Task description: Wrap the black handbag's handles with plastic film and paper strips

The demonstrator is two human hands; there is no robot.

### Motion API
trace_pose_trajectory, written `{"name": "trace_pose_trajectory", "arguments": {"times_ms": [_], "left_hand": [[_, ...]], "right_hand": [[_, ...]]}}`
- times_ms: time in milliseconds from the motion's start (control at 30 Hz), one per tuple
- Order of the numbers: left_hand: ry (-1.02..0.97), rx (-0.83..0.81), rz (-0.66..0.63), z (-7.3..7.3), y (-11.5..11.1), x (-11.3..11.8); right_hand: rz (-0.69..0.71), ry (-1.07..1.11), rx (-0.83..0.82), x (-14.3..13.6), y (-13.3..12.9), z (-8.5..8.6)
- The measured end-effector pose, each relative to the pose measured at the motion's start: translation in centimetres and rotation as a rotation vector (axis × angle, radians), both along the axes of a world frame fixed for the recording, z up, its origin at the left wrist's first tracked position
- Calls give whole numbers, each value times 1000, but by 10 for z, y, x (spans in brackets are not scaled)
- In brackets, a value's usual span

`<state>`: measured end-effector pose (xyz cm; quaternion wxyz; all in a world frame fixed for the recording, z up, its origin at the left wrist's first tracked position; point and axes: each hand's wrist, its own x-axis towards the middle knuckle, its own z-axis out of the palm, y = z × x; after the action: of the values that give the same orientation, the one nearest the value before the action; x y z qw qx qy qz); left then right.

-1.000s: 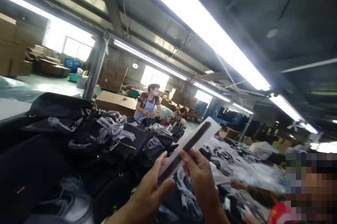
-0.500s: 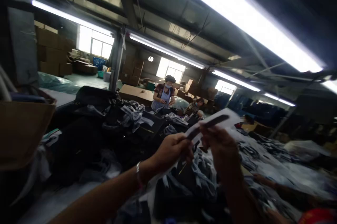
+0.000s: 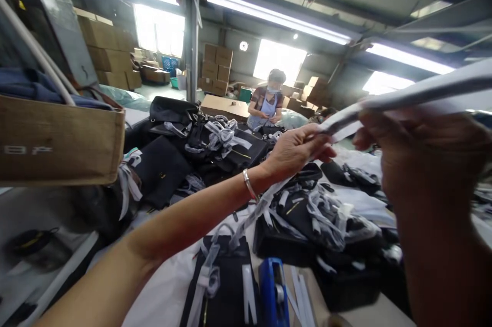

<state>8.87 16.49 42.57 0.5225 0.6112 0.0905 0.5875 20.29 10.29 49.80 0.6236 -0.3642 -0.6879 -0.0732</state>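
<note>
My left hand, a bracelet at its wrist, is closed on a dark strap partly wrapped in white sheeting. Farther right and closer to the camera, my right hand grips the same strap, which runs between the hands and out at the right edge. From under my left hand a clear-wrapped length trails down toward a black bag lying on the table. White strips lie on that bag. Beside it stands a blue tape dispenser. My right fingers are partly hidden and blurred.
Black bags with wrapped straps are heaped across the table. A tan fabric bin stands at the left. Across the heap a person in an apron works with both hands. Stacked cardboard boxes are behind.
The view has swung down and to the right. My right hand has moved right and closer to the camera, with a longer stretch of strap now between the hands.
</note>
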Motion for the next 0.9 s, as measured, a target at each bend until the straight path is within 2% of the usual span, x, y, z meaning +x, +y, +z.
{"name": "trace_pose_trajectory", "arguments": {"times_ms": [167, 233, 333, 467, 567, 667, 833, 900], "left_hand": [[60, 62, 32, -4, 4, 4], [102, 72, -27, -3, 4, 1], [201, 82, -186, -5, 3, -10], [300, -4, -399, -22, 3, -29], [321, -116, -476, -43, 4, -39], [348, -172, -441, -59, 5, -43], [303, -183, -190, -71, 12, -42], [279, -164, -135, -74, 15, -40]], "right_hand": [[126, 69, -32, 12, 16, -2], [216, 159, -22, 14, 24, -1], [338, 244, -17, 17, 36, 1], [459, 245, -153, 28, 51, 5], [538, 262, -235, 38, 63, 5], [588, 308, -252, 45, 75, 2], [600, 302, -253, 47, 78, 1], [638, 277, -287, 45, 73, 4]]}}
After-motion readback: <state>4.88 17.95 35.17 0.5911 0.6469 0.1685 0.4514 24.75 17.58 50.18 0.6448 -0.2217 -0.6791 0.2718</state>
